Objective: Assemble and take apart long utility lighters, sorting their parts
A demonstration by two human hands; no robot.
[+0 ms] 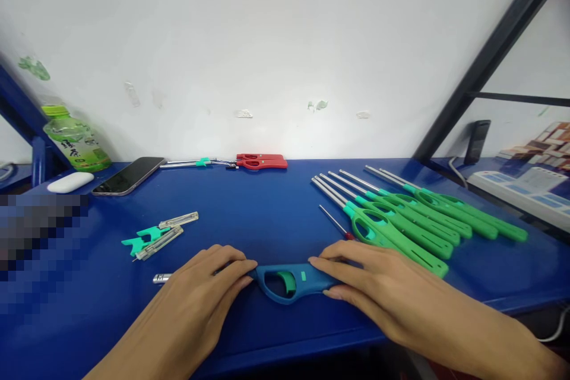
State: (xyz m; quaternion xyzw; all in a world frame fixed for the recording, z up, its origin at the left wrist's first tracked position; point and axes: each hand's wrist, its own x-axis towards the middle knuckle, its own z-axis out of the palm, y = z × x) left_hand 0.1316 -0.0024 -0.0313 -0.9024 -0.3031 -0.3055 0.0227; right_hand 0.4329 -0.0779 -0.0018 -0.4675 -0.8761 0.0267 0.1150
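Note:
A blue gas lighter [281,280] with a green trigger lies across the front of the table, its metal tube pointing left. My left hand [209,291] pinches it where the tube meets the body, and the tube's tip shows beyond the knuckles. Around the handle end close the fingers of my right hand [360,279]. Left of these, clear gas tanks with green parts [154,238] lie loose. A screwdriver [336,221] with a red handle is just beyond my right hand, partly hidden by it. Several green lighters [401,219] lie in a row to the right.
Red lighter shells [262,161] and metal tubes [191,163] lie along the wall. At the back left are a phone [129,176], a white case [70,182] and a green-capped bottle [75,139]. A dark frame post [485,53] rises on the right.

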